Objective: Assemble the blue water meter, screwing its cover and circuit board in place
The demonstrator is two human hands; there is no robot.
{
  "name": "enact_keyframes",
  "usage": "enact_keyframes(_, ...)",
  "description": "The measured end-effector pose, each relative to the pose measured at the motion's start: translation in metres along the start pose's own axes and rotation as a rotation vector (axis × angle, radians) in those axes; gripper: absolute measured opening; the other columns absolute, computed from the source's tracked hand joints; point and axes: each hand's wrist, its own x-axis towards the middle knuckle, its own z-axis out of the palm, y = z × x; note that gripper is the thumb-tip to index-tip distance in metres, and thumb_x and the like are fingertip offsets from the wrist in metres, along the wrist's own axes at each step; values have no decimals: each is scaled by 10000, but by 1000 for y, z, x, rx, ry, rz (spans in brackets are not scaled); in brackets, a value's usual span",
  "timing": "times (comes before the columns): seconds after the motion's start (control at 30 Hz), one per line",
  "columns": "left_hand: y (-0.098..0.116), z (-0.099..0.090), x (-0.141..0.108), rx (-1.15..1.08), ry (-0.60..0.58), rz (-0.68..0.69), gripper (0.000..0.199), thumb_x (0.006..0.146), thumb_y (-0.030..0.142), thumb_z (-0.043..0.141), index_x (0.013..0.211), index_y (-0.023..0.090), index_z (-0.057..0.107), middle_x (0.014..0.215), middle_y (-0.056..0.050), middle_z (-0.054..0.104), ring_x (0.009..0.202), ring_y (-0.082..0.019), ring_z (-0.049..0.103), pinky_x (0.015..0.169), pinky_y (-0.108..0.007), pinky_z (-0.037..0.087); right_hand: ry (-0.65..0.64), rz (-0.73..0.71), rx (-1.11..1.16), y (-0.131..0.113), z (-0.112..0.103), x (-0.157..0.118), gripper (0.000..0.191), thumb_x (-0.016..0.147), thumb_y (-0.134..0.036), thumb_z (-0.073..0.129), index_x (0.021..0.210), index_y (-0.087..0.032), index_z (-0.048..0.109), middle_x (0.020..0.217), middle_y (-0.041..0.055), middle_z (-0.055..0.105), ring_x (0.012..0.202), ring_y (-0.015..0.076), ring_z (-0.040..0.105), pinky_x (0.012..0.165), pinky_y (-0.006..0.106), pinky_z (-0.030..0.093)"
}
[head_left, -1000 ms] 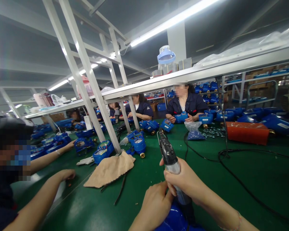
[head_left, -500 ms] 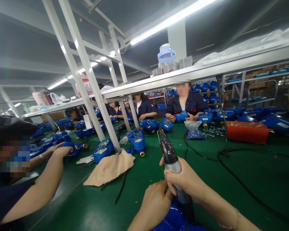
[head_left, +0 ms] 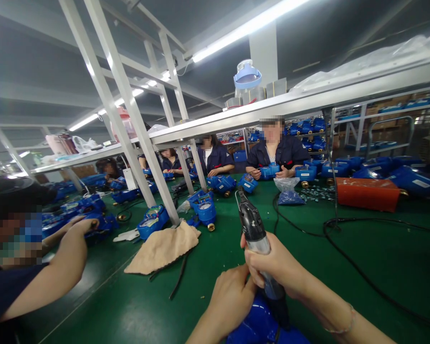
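Note:
My right hand (head_left: 275, 263) wraps the silver-and-black barrel of an electric screwdriver (head_left: 254, 231), whose lower end points down into a blue water meter housing (head_left: 260, 327) at the bottom of the view. My left hand (head_left: 231, 298) is curled against the lower barrel just under my right hand. The meter's top and the driver's tip are hidden by the barrel and my hands. To the left, a co-worker's hand (head_left: 80, 227) rests on a blue meter (head_left: 100, 224).
Several blue meters with brass fittings lie along the green workbench (head_left: 111, 306), with a tan cloth (head_left: 161, 251) left of my hands. Black cables (head_left: 361, 265) run to the right, near an orange case (head_left: 367, 193). White steel shelf posts (head_left: 150, 167) rise from the bench; other workers sit opposite.
My hands and the screwdriver stay nearly still. The co-worker's left-side arm has swung over to the blue meter, and that hand now rests on it.

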Motion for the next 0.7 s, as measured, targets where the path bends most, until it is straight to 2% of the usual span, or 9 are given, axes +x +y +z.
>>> enact_keyframes(0.3, 1, -2, -2, -10, 2, -1, 378, 944, 362, 325, 843, 211, 656, 885, -16, 716, 804, -201, 633, 652, -277, 329, 24, 3, 19, 2, 0, 1, 271, 608, -182, 531, 861, -197, 436, 388, -123, 448, 315, 65, 382, 376, 188, 309)
enact_keyframes(0.7, 1, -1, 0, 19, -17, -11, 384, 947, 352, 311, 841, 208, 652, 884, -19, 712, 807, -199, 632, 659, -274, 338, 26, -10, 20, 2, 1, -1, 229, 650, -226, 574, 832, -202, 437, 405, -126, 433, 315, 62, 375, 383, 197, 321)
